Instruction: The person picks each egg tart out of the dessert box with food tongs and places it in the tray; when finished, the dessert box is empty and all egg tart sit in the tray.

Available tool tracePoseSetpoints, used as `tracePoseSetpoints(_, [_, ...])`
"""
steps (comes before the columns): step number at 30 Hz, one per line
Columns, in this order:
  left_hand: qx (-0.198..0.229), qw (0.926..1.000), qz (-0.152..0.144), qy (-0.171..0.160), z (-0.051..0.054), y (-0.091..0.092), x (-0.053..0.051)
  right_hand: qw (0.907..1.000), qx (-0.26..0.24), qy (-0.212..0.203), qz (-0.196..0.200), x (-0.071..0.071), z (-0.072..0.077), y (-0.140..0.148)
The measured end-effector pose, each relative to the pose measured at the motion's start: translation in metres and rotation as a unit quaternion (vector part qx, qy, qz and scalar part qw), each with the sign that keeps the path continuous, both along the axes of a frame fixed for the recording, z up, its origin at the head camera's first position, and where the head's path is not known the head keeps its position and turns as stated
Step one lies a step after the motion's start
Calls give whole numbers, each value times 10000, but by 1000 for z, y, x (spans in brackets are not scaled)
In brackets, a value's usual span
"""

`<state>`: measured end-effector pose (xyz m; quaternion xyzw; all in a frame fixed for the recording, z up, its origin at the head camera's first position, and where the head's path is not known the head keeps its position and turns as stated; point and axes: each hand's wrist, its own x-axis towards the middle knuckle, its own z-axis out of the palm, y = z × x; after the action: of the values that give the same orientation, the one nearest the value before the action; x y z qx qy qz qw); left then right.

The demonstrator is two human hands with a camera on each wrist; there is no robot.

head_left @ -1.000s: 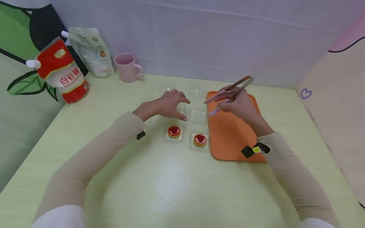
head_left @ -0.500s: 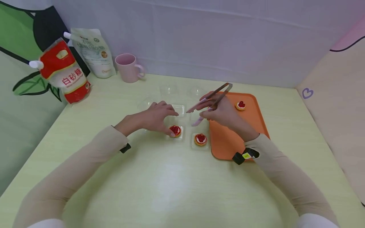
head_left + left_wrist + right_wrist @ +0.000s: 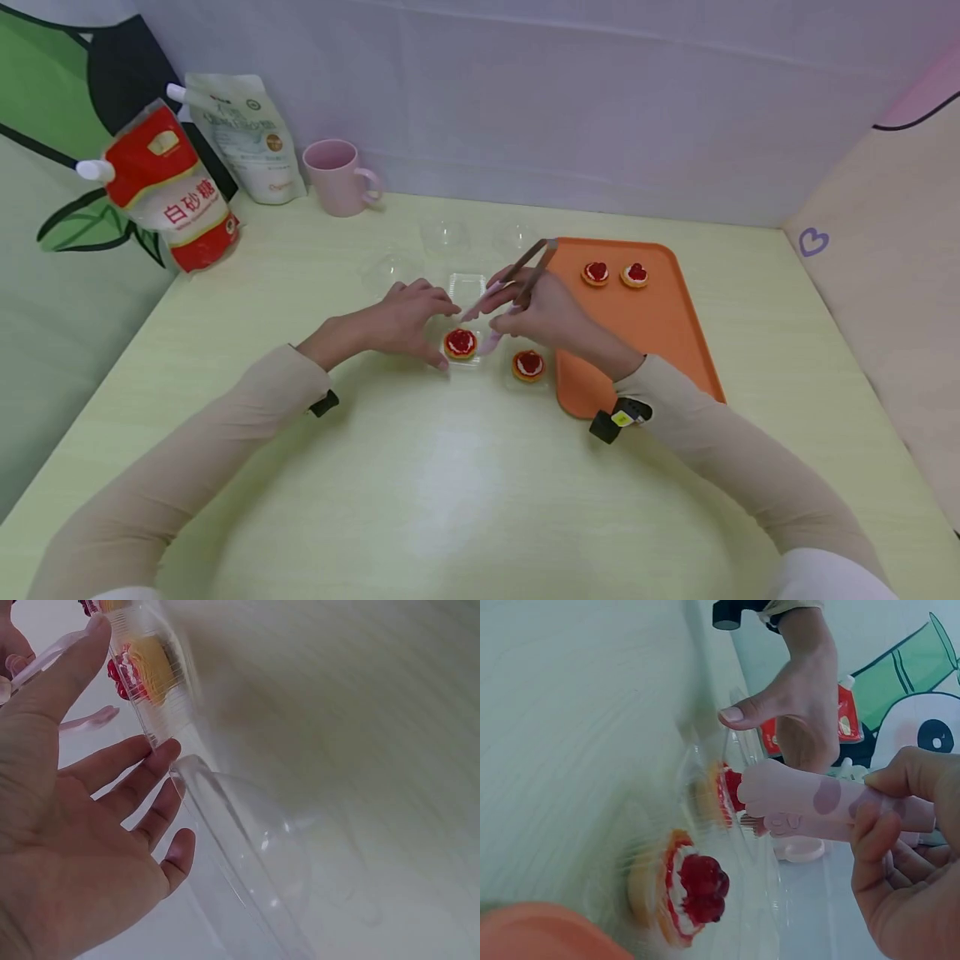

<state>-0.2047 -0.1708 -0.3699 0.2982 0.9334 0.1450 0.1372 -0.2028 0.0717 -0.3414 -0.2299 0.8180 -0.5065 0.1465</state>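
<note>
My left hand [image 3: 401, 318] spreads thumb and fingers around the near left compartment of a clear plastic container [image 3: 467, 286]. In the left wrist view its fingertips [image 3: 166, 750] touch the container's rim. A round tart [image 3: 460, 343] with red topping and white cream sits in that compartment. My right hand [image 3: 549, 312] grips tongs [image 3: 534, 271] with pale pink paw-shaped ends, whose tips [image 3: 769, 787] are beside this tart. A second tart [image 3: 528, 365] stands in the near right compartment. Whether the tong tips touch the first tart I cannot tell.
An orange tray [image 3: 660, 333] lies to the right, with two more tarts [image 3: 596, 273] at its far end. Clear domed lid parts [image 3: 445, 237] lie behind the container. A pink mug [image 3: 332, 179], a red sugar pouch [image 3: 172, 196] and a pale pouch [image 3: 247, 137] stand at the back left.
My right hand has brought the tongs left from over the tray to the near left tart, uncovering two tarts on the tray. My left hand has moved left and nearer to me.
</note>
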Motion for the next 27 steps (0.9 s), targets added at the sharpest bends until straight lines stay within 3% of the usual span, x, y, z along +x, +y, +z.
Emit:
tracePoseSetpoints(8, [128, 9999, -9, 3, -1, 0, 2, 9997, 218, 15, 105, 2, -6, -10])
tracePoseSetpoints(16, [196, 9998, -2, 58, -4, 0, 2, 9975, 561, 326, 264, 6, -10, -20])
tracePoseSetpoints(27, [227, 9997, 19, 18, -2, 0, 3, 9959, 733, 401, 351, 2, -16, -25])
